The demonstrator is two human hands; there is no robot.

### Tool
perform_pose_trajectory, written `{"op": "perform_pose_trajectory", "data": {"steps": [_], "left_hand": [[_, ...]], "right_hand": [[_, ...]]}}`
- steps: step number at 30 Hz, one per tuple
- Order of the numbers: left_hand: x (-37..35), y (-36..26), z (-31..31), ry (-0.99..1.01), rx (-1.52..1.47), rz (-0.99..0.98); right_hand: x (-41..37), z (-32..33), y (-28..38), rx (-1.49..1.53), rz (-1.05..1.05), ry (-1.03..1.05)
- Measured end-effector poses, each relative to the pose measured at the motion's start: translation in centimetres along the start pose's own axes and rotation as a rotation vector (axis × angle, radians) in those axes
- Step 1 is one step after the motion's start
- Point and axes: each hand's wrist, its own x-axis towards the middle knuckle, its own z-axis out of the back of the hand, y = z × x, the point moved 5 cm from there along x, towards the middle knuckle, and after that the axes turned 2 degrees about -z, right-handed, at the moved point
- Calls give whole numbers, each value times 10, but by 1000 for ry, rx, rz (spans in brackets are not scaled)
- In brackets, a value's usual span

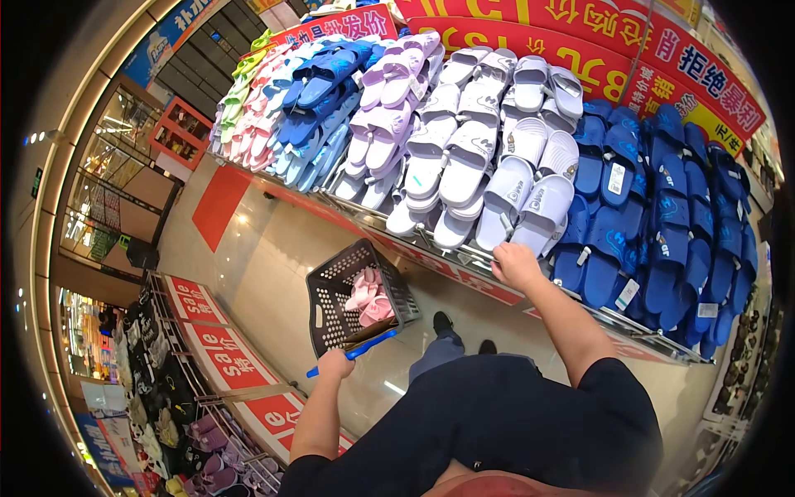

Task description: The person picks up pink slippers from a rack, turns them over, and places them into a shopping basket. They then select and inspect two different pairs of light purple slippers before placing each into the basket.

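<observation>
My left hand [335, 364] is closed round the blue handle [351, 353] of a dark, perforated shopping basket [330, 300]. Pink slippers [369, 296] lie inside the basket. My right hand [515, 267] is at the front edge of the slipper display, its fingers curled by the toe ends of a pair of pale grey slippers [542, 207]. Whether those fingers grip the front rail or a slipper is hidden. White slippers [472, 161] sit just left of that pair, and dark blue slippers [617, 170] are stacked to its right.
Lilac slippers [385, 132], blue slippers [319, 79] and pink slippers [263, 103] fill the display's left end. Red price signs [530, 45] stand behind it. Across the aisle floor [273, 248], another shoe rack [153, 373] carries red sale signs [224, 354].
</observation>
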Motion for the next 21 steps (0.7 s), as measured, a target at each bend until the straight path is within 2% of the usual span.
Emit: {"op": "perform_pose_trajectory", "data": {"steps": [21], "left_hand": [[33,-14,11,-139,-124,39]], "right_hand": [[1,-7,-6,0,-30,-8]]}}
